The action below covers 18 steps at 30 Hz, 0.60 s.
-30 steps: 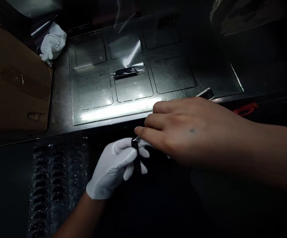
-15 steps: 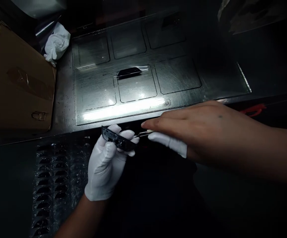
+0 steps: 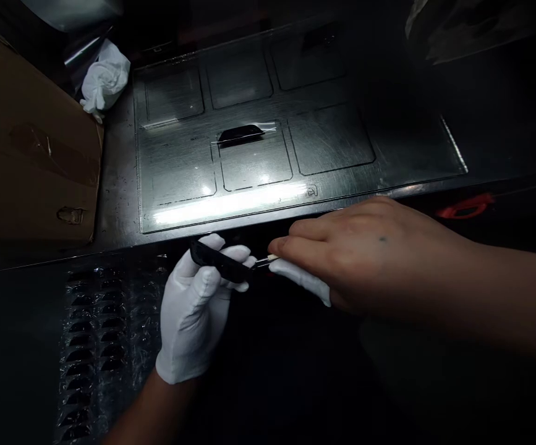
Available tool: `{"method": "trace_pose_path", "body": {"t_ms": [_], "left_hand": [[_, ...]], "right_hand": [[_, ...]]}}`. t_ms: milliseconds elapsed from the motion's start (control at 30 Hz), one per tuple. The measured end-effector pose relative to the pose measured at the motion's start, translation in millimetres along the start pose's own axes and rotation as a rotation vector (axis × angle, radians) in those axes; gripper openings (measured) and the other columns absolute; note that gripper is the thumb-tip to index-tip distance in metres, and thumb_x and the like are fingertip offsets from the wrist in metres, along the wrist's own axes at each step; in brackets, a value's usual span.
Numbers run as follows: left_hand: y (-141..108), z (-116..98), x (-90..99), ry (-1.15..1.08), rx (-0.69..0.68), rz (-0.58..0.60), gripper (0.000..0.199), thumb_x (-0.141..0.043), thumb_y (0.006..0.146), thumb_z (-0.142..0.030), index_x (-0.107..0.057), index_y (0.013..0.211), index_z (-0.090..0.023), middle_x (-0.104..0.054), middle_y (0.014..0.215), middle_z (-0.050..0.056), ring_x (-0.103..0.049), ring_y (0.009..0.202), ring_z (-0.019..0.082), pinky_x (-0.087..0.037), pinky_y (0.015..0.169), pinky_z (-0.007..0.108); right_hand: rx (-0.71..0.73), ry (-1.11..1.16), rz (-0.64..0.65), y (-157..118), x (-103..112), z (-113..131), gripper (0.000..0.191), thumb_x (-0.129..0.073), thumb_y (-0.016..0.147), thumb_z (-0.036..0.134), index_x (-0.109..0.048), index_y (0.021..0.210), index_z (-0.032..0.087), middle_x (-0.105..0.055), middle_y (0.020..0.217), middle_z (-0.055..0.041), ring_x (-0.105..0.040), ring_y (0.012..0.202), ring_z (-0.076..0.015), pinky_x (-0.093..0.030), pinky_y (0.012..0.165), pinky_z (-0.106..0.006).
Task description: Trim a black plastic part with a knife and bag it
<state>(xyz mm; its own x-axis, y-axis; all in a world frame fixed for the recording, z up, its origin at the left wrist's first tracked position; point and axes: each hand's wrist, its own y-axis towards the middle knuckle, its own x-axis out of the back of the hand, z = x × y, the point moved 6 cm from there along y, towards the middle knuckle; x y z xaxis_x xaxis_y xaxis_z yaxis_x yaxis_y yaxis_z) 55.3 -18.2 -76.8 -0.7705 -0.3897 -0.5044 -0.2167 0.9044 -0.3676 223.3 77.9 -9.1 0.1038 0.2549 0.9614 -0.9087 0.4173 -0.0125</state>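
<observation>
as the black part [image 3: 222, 262] looks light and stiff, its edges suit the pinching left hand [image 3: 190, 322], the right hand [image 3: 353, 256] gripping a thin tool [image 3: 263, 262].

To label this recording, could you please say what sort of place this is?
Probably a factory or workshop: the gloved left hand holds a black part, dark pieces lie in rows, and a cardboard box stands nearby.

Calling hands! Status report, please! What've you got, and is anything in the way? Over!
Left hand: gloved, gripping black piece, tilted. Right hand: holding thin tool at piece's end, contact unclear. No obstruction seen between them.
</observation>
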Motion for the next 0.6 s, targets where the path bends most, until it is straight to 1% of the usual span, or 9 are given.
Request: {"method": "trace_pose_path", "body": {"t_ms": [133,233,300,367,467,533,600], "left_hand": [[0,-1,-0.4,0.012,0.002,-0.005,0.025,-0.077,0.097,-0.032,-0.073,0.121,-0.027,-0.083,0.108,0.005,-0.079,0.1,0.02,-0.065,0.081,0.027],[1,-1,-0.8,0.029,0.006,-0.004,0.024,-0.077,0.097,-0.032,-0.073,0.121,-0.027,-0.082,0.109,0.005,-0.079,0.101,0.02,-0.064,0.079,0.025],[1,-2,0.2,0.05,0.0,-0.023,0.025,-0.078,0.097,-0.032,-0.072,0.121,-0.028,-0.082,0.109,0.004,-0.079,0.101,0.019,-0.065,0.082,0.026],[0,-4,1.3,0.095,-0.041,-0.056,0.028,-0.08,0.095,-0.031,-0.072,0.121,-0.028,-0.082,0.111,0.003,-0.079,0.104,0.02,-0.066,0.086,0.029],[-3,-7,2.6,0.285,-0.088,-0.14,0.033,-0.084,0.091,-0.032,-0.073,0.121,-0.029,-0.081,0.116,0.003,-0.078,0.11,0.023,-0.067,0.09,0.029],[-5,-7,5.2,0.425,-0.048,-0.228,0.037,-0.087,0.088,-0.037,-0.073,0.121,-0.029,-0.081,0.118,0.003,-0.077,0.111,0.024,-0.067,0.089,0.027],[-5,-6,9.6,0.495,0.002,-0.31,0.039,-0.086,0.087,-0.042,-0.073,0.121,-0.029,-0.082,0.115,0.004,-0.078,0.11,0.026,-0.068,0.087,0.029]], "right_hand": [[0.001,-0.016,0.03,0,1,1,0.035,-0.066,0.087,0.017,-0.073,0.12,0.026,-0.077,0.088,-0.0013,-0.065,0.065,-0.0201,-0.034,0.057,-0.033],[0.001,-0.019,0.019,-1,2,0,0.035,-0.066,0.087,0.016,-0.073,0.12,0.026,-0.077,0.087,-0.001,-0.064,0.064,-0.0197,-0.031,0.055,-0.033],[-0.004,-0.015,0.017,-2,0,-1,0.037,-0.065,0.085,0.014,-0.073,0.12,0.026,-0.077,0.088,-0.0011,-0.062,0.062,-0.0193,-0.029,0.055,-0.032],[-0.015,-0.021,0.019,-2,-1,1,0.038,-0.065,0.084,0.013,-0.073,0.119,0.025,-0.077,0.087,-0.0016,-0.06,0.059,-0.0184,-0.027,0.054,-0.032],[-0.043,-0.018,0.026,-1,2,8,0.032,-0.065,0.089,0.016,-0.073,0.119,0.022,-0.074,0.085,-0.0023,-0.059,0.059,-0.0182,-0.025,0.053,-0.032],[-0.051,0.037,0.056,0,5,10,0.027,-0.064,0.093,0.018,-0.073,0.119,0.021,-0.073,0.085,-0.002,-0.062,0.064,-0.019,-0.027,0.053,-0.032],[-0.069,0.122,0.101,-1,2,-1,0.032,-0.063,0.093,0.017,-0.072,0.124,0.021,-0.074,0.09,-0.0019,-0.067,0.072,-0.0201,-0.035,0.056,-0.032]]}}
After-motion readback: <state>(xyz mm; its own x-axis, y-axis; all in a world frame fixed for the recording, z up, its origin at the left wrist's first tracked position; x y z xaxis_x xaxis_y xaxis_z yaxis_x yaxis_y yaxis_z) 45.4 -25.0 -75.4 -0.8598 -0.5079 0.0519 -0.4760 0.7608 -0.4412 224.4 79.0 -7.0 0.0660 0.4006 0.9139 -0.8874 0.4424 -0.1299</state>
